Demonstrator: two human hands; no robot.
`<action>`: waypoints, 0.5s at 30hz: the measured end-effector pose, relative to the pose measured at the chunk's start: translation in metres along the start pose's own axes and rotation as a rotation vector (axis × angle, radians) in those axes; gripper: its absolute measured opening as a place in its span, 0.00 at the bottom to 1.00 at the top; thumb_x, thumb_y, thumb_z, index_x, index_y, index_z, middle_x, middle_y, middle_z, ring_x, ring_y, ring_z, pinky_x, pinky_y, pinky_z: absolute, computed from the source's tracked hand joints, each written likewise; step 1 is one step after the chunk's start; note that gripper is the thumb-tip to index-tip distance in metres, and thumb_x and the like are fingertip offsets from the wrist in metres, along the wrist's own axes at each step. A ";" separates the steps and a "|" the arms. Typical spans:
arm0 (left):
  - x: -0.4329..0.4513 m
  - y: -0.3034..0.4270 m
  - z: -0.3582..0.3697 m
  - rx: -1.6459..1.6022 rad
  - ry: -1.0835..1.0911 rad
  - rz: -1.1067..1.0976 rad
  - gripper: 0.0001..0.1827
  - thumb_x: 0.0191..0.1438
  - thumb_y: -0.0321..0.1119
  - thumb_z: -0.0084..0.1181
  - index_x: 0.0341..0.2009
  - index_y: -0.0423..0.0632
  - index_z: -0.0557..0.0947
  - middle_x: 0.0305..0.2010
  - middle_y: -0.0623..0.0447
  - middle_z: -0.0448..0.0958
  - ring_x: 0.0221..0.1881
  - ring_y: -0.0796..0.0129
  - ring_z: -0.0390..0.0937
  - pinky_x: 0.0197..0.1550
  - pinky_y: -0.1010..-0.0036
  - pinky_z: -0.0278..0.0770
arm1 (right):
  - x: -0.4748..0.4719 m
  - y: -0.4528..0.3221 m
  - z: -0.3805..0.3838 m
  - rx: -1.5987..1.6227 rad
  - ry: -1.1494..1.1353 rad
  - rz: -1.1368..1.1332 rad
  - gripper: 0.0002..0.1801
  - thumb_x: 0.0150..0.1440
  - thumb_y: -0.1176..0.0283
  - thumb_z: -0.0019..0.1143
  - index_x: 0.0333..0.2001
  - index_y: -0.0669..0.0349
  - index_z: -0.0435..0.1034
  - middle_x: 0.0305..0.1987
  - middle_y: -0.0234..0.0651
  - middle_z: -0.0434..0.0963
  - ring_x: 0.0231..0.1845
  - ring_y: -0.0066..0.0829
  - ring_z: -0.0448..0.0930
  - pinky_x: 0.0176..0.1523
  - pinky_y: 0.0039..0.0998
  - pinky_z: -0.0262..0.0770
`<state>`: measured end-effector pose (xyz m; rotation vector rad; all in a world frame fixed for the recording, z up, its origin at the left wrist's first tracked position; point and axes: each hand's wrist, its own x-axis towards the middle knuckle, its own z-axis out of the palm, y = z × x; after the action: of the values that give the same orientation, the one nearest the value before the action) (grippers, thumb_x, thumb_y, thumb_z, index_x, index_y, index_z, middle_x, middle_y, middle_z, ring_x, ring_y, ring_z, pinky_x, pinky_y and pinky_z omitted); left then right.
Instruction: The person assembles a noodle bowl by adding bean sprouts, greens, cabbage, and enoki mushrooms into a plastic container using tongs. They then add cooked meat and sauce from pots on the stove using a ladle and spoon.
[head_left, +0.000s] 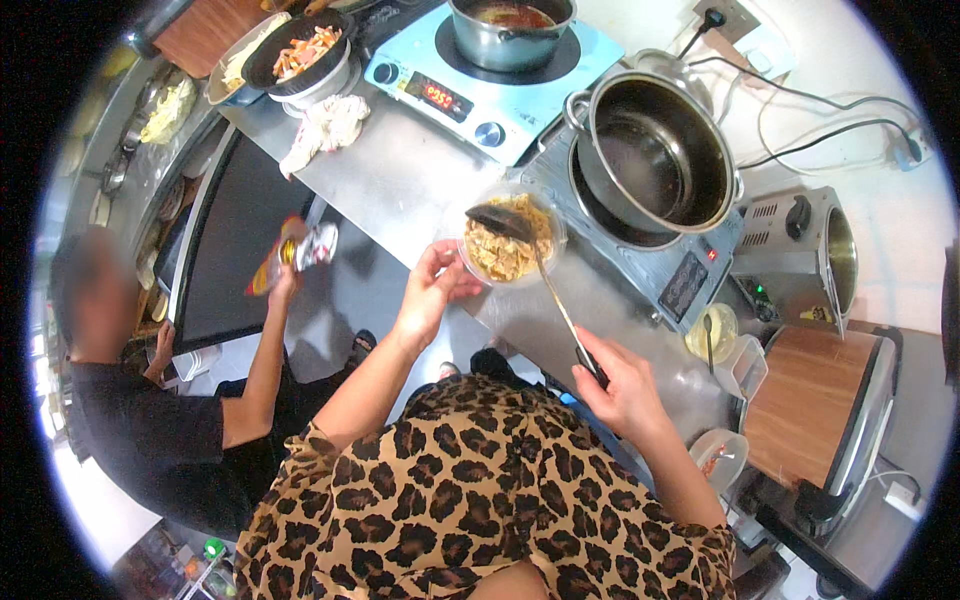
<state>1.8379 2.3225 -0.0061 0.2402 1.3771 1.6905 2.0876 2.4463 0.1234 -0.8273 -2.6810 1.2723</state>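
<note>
A clear round plastic bowl (556, 259) of yellowish-brown cooked food (499, 253) stands near the edge of the steel counter. My left hand (436, 289) is at the bowl's near left side, fingertips at its rim; whether they press on it is hard to tell. In my right hand (619, 386) is the black handle of a long ladle (499, 222). Its dark head rests over the food, inside the bowl. An empty steel pot (649, 157) with dark inner walls sits on a grey induction cooker (637, 274) just beyond.
A blue induction cooker (450, 82) bears a pot (514, 37) of reddish liquid. Left of it are a crumpled cloth (326, 127) and a black colander (300, 56) of sliced food. Power cords (810, 90) hang along the wall. At left, another person (172, 427) holds a packet (300, 247).
</note>
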 end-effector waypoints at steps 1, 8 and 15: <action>0.002 0.001 -0.001 0.007 -0.005 -0.019 0.16 0.64 0.32 0.50 0.55 0.44 0.68 0.47 0.49 0.73 0.40 0.66 0.78 0.43 0.71 0.81 | 0.005 -0.002 0.000 0.004 0.005 -0.021 0.26 0.54 0.72 0.58 0.58 0.58 0.68 0.36 0.44 0.77 0.33 0.47 0.79 0.39 0.36 0.77; 0.000 0.010 -0.011 0.038 -0.006 -0.025 0.15 0.64 0.33 0.49 0.53 0.42 0.71 0.46 0.48 0.74 0.38 0.65 0.78 0.40 0.71 0.80 | 0.038 -0.040 -0.073 0.161 0.110 -0.063 0.26 0.56 0.74 0.58 0.60 0.62 0.66 0.43 0.42 0.80 0.37 0.32 0.81 0.42 0.31 0.78; -0.015 -0.002 -0.037 0.050 0.142 -0.053 0.15 0.63 0.32 0.52 0.52 0.42 0.72 0.45 0.48 0.75 0.37 0.64 0.79 0.40 0.69 0.81 | 0.190 -0.056 -0.154 0.489 0.159 -0.172 0.22 0.62 0.74 0.50 0.61 0.63 0.65 0.30 0.32 0.75 0.17 0.18 0.70 0.21 0.19 0.67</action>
<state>1.8237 2.2859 -0.0151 0.1129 1.5185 1.6568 1.9426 2.6190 0.2333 -0.5874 -2.1239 1.6353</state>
